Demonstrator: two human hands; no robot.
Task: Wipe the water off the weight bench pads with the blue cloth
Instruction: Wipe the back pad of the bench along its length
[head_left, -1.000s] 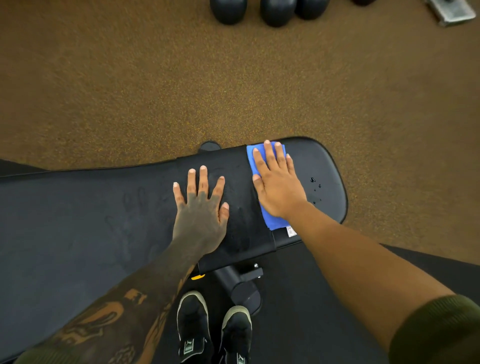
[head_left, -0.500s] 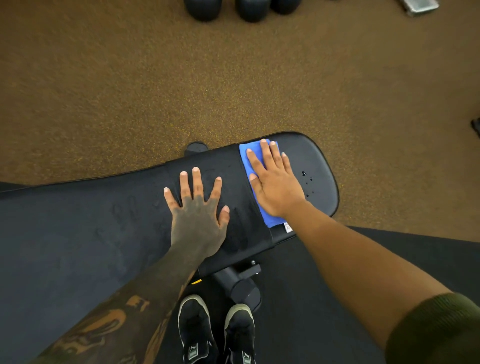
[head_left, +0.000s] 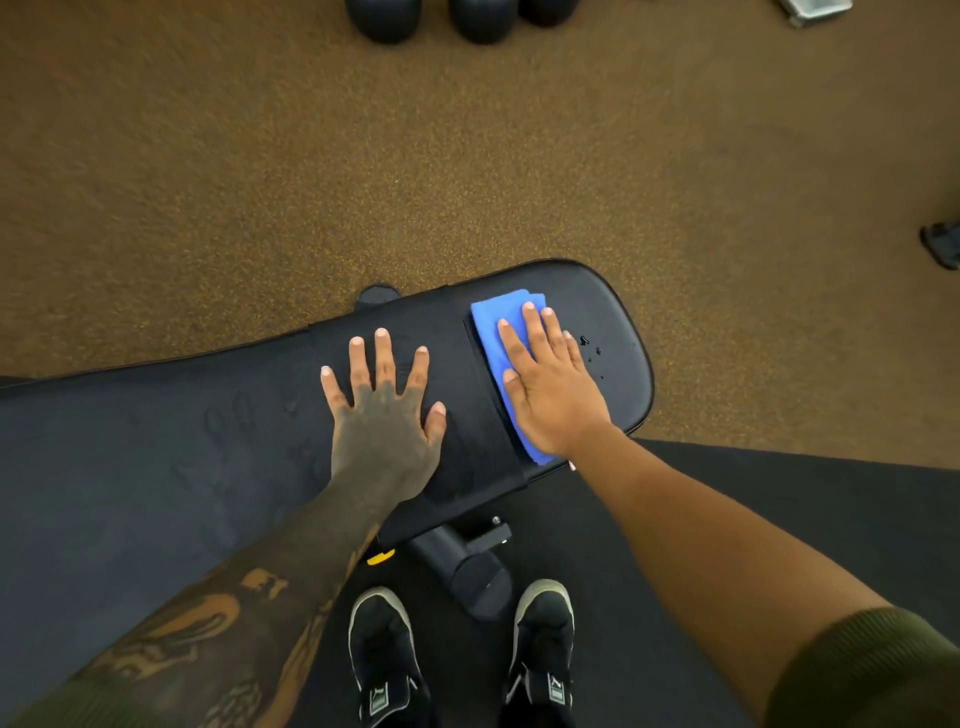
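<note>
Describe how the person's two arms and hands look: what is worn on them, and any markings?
Both hands are bare, without gloves or rings. The left hand and its forearm carry dense tattoos. The right hand and its forearm are unmarked. Dark olive ribbed sleeves are pushed up both arms.

The right hand (head_left: 553, 387) lies flat over the blue cloth (head_left: 498, 332), hiding its middle and right part; only the left strip, far corner and near tip show. The long bench pad (head_left: 156, 457) runs off the left edge, so its far end cannot be seen. The left hand (head_left: 387, 415) covers part of the pad beneath it. Dark round weights (head_left: 384, 21) at the far edge are cut off by the top. A pale object (head_left: 815, 10) at the far right corner and a dark one (head_left: 943, 244) at the right edge are too cropped to identify. Both shoes (head_left: 387, 660) are clipped at the bottom.
</note>
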